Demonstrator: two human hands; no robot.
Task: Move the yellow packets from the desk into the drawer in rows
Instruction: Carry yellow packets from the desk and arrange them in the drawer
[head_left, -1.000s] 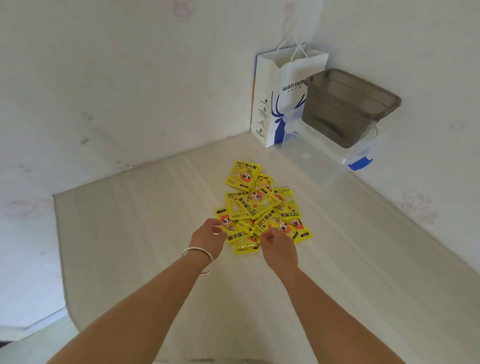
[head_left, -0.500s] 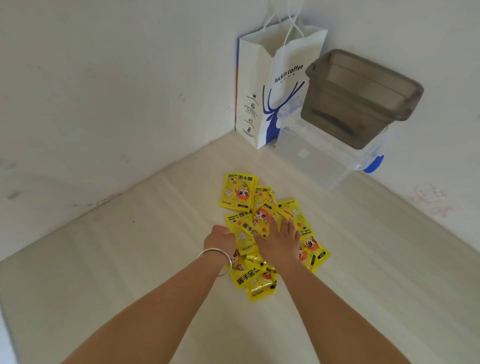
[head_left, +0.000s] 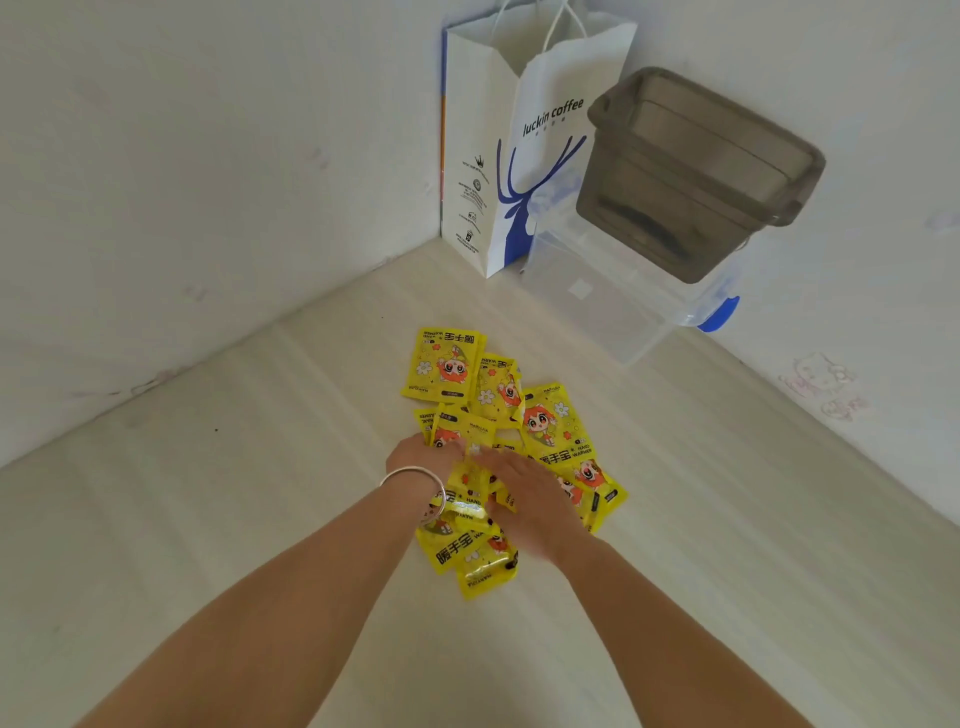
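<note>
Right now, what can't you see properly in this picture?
- Head view: the drawer is not in view at all.
- How many yellow packets: they overlap, and both hands cover some.
- The left hand fingers: blurred, hidden among packets.
- The paper bag: its top is cut off by the edge.

Both bare forearms reach forward and converge, the left hand (head_left: 422, 453) curled with a silver bangle (head_left: 415, 480) at its wrist, the right hand (head_left: 524, 488) flat, palm down, fingers spread.
</note>
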